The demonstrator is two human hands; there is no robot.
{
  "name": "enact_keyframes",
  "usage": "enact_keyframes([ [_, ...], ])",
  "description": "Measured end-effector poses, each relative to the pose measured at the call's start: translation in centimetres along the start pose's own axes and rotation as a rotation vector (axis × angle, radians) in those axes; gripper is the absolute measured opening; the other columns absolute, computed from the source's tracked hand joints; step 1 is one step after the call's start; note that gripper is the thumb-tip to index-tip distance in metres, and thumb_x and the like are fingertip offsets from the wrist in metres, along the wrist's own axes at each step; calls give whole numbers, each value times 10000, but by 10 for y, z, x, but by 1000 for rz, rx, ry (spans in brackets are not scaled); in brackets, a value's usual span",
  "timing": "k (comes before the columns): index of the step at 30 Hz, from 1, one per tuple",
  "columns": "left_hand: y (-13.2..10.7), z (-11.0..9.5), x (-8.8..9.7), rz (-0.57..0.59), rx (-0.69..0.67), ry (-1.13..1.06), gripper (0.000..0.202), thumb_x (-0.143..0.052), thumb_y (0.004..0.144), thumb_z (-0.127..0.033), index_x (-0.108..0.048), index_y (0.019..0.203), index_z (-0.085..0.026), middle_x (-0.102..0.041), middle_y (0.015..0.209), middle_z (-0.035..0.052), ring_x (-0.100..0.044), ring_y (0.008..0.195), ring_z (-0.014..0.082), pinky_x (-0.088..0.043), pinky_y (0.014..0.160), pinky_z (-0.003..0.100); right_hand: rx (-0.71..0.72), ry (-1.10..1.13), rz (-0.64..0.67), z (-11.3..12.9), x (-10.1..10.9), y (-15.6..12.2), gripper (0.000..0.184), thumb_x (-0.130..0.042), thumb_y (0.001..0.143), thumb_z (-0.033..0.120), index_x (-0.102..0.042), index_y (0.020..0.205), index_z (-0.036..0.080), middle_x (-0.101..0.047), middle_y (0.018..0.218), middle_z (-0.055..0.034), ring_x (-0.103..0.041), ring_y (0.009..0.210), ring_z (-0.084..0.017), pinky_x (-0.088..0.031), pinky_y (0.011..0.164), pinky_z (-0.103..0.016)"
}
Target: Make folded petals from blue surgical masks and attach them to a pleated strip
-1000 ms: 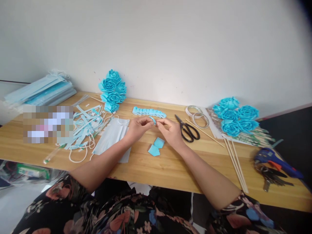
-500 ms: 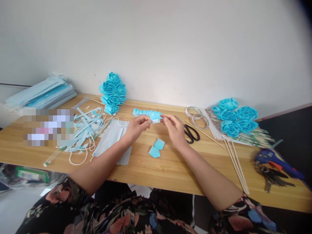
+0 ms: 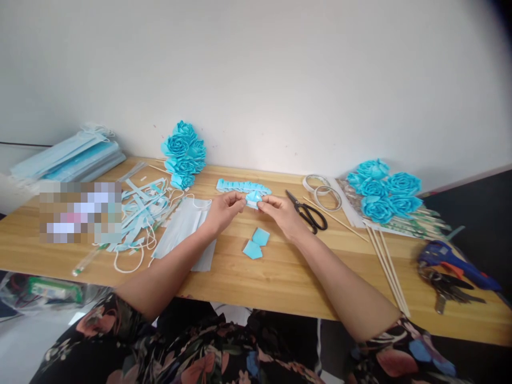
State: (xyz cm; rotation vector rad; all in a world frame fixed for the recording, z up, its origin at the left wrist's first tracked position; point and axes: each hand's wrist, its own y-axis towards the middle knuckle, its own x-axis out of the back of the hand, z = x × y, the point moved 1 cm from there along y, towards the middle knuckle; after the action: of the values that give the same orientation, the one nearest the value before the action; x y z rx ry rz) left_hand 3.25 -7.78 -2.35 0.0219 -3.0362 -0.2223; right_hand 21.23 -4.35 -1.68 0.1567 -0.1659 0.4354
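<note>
Between my two hands is a small light-blue petal piece (image 3: 253,199) with a pale lower edge. My left hand (image 3: 227,212) pinches its left side, while the fingers of my right hand (image 3: 281,214) close on its right side. Just behind lies a row of folded blue petals (image 3: 240,186), overlapping along the table. Two flat cut blue pieces (image 3: 256,243) rest in front of my hands. A pleated face mask (image 3: 182,226) lies partly under my left forearm. Black-handled scissors (image 3: 310,213) lie beside my right hand.
Blue fabric roses (image 3: 185,152) stand at the back left, more roses (image 3: 387,188) at right. Mask scraps (image 3: 142,205) and stacked masks (image 3: 70,154) occupy the left. Tape rolls (image 3: 328,198), wooden sticks (image 3: 386,266), a glue gun (image 3: 452,261) and keys (image 3: 448,288) lie right.
My right hand has moved left and slightly down, closer to my left hand. The held petal piece has come toward me, showing more of the petal row and the scissor blades.
</note>
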Motion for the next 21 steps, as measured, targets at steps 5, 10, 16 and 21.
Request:
enact_keyframes([
  [5, 1, 1, 0, -50, 10, 5, 211, -610, 769, -368, -598, 750, -159, -518, 619, -31, -434, 581, 100, -343, 586, 248, 10, 19, 34, -3, -1, 0, 252, -656, 777, 429, -695, 728, 185, -673, 727, 0, -593, 723, -165, -459, 731, -293],
  [10, 1, 0, 1, -115, -10, 26, 217, -593, 803, -375, -614, 858, -166, -513, 626, -36, -436, 568, 101, -344, 567, 241, 21, 4, -29, -6, -2, 1, 257, -657, 757, 432, -644, 677, 188, -655, 690, 4, -568, 665, -154, -447, 675, -279],
  [16, -9, -6, -4, -212, -183, 256, 190, -594, 854, -352, -611, 790, -174, -571, 678, -15, -470, 598, 102, -370, 589, 231, 78, -74, -145, -14, -3, 1, 219, -639, 777, 392, -652, 709, 184, -625, 661, 12, -538, 621, -137, -418, 627, -263],
  [21, -10, 5, -9, -144, -218, 482, 146, -623, 840, -285, -698, 917, -186, -634, 706, 0, -504, 597, 112, -380, 593, 232, 145, -161, -200, -6, -7, -4, 199, -620, 787, 346, -614, 661, 192, -592, 634, 19, -544, 630, -141, -440, 640, -259],
])
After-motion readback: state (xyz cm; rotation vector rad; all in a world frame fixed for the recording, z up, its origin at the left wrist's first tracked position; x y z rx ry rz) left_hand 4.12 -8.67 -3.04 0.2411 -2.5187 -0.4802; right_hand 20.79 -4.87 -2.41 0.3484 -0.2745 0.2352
